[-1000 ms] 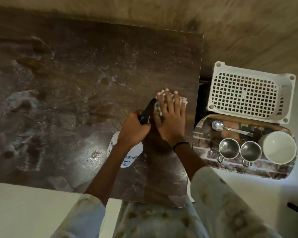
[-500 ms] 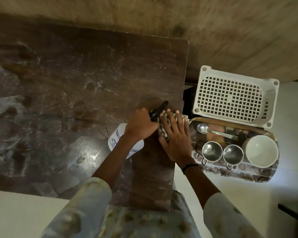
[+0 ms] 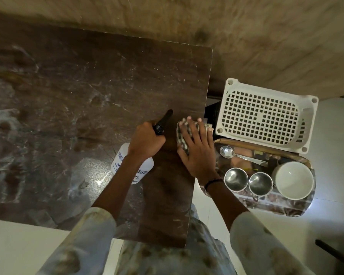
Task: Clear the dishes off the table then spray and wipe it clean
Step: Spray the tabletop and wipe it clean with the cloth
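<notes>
**Wiping at the table's right edge, dishes just below**

The right hand [image 3: 197, 153] lies flat and spread on a checked cloth [image 3: 184, 135], pressing it to the dark marbled table [image 3: 87, 96] right at its right-hand edge. The left hand [image 3: 145, 139] is closed around the neck of a white spray bottle [image 3: 127, 165], whose black nozzle [image 3: 165, 120] points away across the tabletop.

The dishes are already off the table – a spoon [image 3: 228, 152], two steel cups [image 3: 236, 178] and a white bowl [image 3: 294, 180] sit on a tray [image 3: 270, 205] beside it, next to a white plastic basket [image 3: 266, 116].

What could go wrong: part of the cloth overhangs the edge, so a stroke further right could drag it off and down toward the tray. Grime swept that way might also land in the open cups. Squeezing the trigger now would likely wet a stretch well apart from the cloth.

The bottle's label carries blue print; only "RAYER" is legible, probably the end of "sprayer". The rest is hidden by the wrist or too small to read.
</notes>
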A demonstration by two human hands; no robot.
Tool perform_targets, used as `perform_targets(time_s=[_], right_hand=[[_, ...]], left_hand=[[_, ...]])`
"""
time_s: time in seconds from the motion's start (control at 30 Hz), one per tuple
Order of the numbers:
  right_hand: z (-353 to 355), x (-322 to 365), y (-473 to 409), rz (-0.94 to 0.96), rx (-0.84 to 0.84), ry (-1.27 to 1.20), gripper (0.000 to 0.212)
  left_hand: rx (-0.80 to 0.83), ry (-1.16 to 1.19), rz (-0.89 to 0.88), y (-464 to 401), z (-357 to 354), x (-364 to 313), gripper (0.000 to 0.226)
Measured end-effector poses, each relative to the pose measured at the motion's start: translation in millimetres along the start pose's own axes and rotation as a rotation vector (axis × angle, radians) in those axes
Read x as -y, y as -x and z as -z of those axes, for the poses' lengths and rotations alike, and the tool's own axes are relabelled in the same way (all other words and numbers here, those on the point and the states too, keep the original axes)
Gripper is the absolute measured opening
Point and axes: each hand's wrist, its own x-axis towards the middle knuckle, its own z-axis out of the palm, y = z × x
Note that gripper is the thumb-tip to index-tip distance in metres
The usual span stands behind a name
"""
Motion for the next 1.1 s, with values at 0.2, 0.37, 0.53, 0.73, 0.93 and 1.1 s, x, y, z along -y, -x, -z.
perform_targets(time_s=[0.2, 0.37, 0.53, 0.73, 0.93, 1.1], right_hand=[[10.6, 12.3, -86.9, -0.099, -0.063, -0.027, 0.066], [-1.4, 43.3, -74.9, 0.120, -0.037, -0.083, 0.061], [5.1, -6.8, -41.8, 0.138, 0.001, -0.027, 0.067], [12.5, 11.3, -110.7, -0.058, -0.079, 0.021, 0.065], [0.1, 34.5, -96.0, 0.204, -0.015, -0.061, 0.057], [9.8, -24.3, -73.7, 0.189, -0.032, -0.008, 0.066]], left_hand=[[-0.113, 0.123, 0.011, -4.2, 17.6, 5.1, 0.013], [-0.139, 0.116, 0.005, -5.6, 26.3, 1.8, 0.011], [-0.115, 0.099, -0.006, -6.3, 29.8, -6.2, 0.010], [-0.126, 0.112, 0.001, -17.2, 33.5, -7.6, 0.011], [-0.104, 0.079, -0.004, -25.6, 34.7, -13.4, 0.004], [-0.125, 0.075, -0.014, -32.9, 34.4, -21.3, 0.012]])
